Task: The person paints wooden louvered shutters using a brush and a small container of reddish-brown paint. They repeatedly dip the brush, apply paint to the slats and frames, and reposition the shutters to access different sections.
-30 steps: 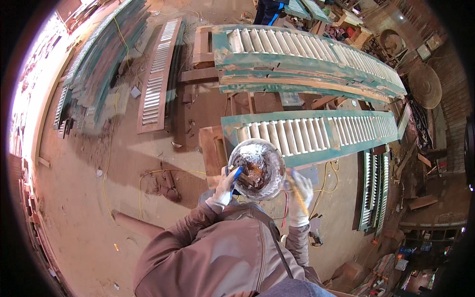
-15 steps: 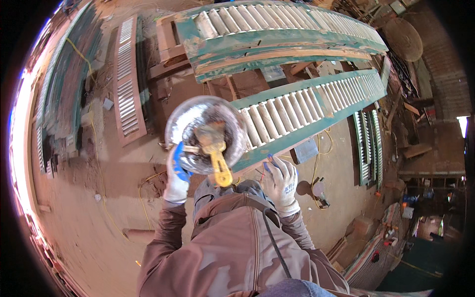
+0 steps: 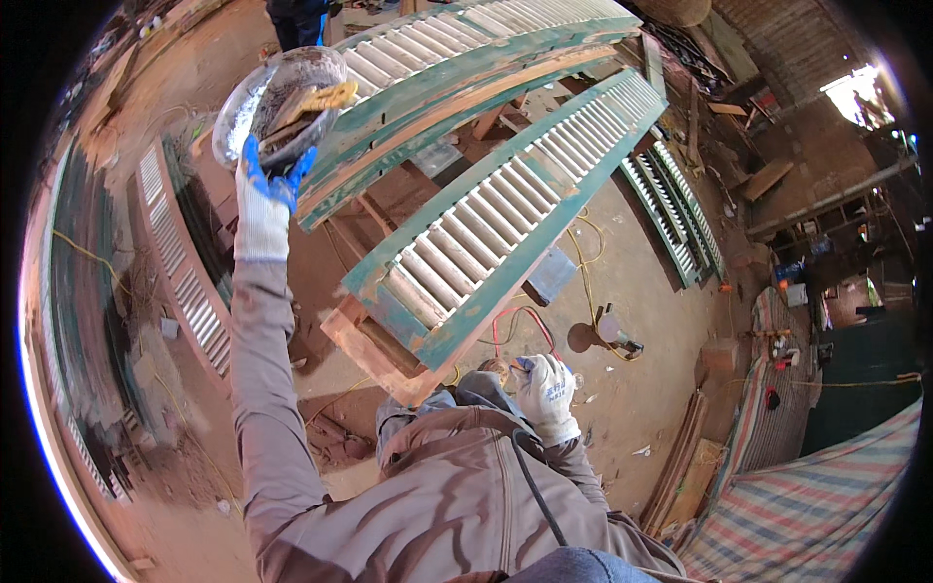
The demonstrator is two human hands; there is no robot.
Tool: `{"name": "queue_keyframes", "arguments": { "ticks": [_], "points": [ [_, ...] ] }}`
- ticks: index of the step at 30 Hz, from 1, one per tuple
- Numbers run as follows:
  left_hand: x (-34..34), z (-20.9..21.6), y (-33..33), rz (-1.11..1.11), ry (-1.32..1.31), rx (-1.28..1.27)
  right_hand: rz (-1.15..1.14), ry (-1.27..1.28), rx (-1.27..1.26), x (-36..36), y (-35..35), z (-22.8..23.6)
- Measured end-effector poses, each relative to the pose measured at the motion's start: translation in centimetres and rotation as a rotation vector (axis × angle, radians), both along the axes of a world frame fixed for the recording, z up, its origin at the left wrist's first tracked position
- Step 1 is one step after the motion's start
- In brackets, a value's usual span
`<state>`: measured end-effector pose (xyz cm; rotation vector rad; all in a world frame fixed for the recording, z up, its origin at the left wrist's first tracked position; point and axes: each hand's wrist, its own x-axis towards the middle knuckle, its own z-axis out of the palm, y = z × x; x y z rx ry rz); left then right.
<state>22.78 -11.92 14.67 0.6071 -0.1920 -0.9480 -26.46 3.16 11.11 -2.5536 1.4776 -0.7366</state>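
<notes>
My left hand (image 3: 265,204), in a white glove with blue fingers, grips the near rim of a round metal bowl (image 3: 243,105), arm stretched forward and left. Inside the bowl rests a yellow-handled tool (image 3: 330,96), its working end too smeared to name, beside another stick-like handle. The bowl is up beside the end of the far stack of green louvered panels (image 3: 418,92). My right hand (image 3: 546,396), gloved alike, is low near my leg, fingers loosely bent, with nothing visibly held. Between the hands slants a nearer louvered panel (image 3: 428,345) with a green frame and pale slats.
More louvered panels lie on the ground at left (image 3: 185,262) and right (image 3: 671,209). A yellow cable (image 3: 586,257) and a red cable (image 3: 525,310) trail near a grey box (image 3: 551,275). A person's legs (image 3: 298,24) show at the top. Striped sheeting (image 3: 816,505) spreads at lower right.
My left hand has carried the bowl forward and left, away from my body. My right hand has moved slightly down, its fingers more bent. The view has turned, so the panels appear shifted and tilted.
</notes>
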Motion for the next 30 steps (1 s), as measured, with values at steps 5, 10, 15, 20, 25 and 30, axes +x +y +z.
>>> {"name": "queue_keyframes", "arguments": {
  "ticks": [5,10,15,20,25,30],
  "points": [
    [-2.6,-1.1,-3.3,-0.041,-0.027,0.187,-0.135,0.038,-0.006,-2.9,1.2,-1.0],
    [-5.0,-4.4,0.3,-0.186,-0.102,0.165,-0.241,0.055,0.070,-4.3,2.5,-1.4],
    [-10.7,-8.2,5.4,-0.048,-0.560,0.471,-0.250,0.080,0.151,-4.7,2.7,-3.7],
    [-18.2,-17.0,12.0,-0.159,-2.133,0.802,-0.133,0.121,0.227,-4.4,1.2,-4.6],
    [-24.7,-20.0,14.5,-0.596,-2.270,0.884,-0.004,0.056,0.239,-3.9,-0.8,-4.2],
    [-26.6,-20.0,13.0,-0.623,-2.220,1.041,0.128,0.053,0.254,-4.6,-3.1,-4.4]
  ]
}}
